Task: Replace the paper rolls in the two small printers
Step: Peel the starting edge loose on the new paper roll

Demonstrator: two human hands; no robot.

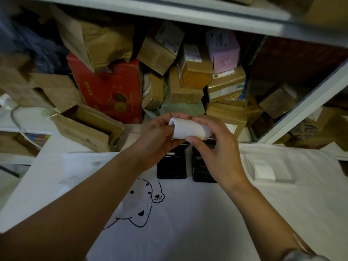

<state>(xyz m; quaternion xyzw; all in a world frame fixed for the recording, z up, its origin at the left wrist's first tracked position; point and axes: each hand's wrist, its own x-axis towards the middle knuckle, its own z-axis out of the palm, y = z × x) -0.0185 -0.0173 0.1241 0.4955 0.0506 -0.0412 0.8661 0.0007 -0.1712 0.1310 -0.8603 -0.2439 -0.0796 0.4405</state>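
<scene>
Both hands hold one white paper roll (189, 129) in the air above the table, lying sideways. My left hand (158, 140) grips its left end, with a finger at the core. My right hand (214, 149) pinches its right end between thumb and fingers. Directly below the hands, two small black printers stand side by side on a white cloth: the left printer (171, 168) and the right printer (202, 171). The hands hide the printers' far ends, so I cannot tell how their lids stand.
The white cloth (169, 219) bears a black cartoon dog drawing. To the right lies a white roll in a clear wrapper (264, 171). Behind, a shelf is crammed with cardboard boxes (190, 85), a red box (111, 89) and a lilac box (224, 51). A cable (17, 119) runs at left.
</scene>
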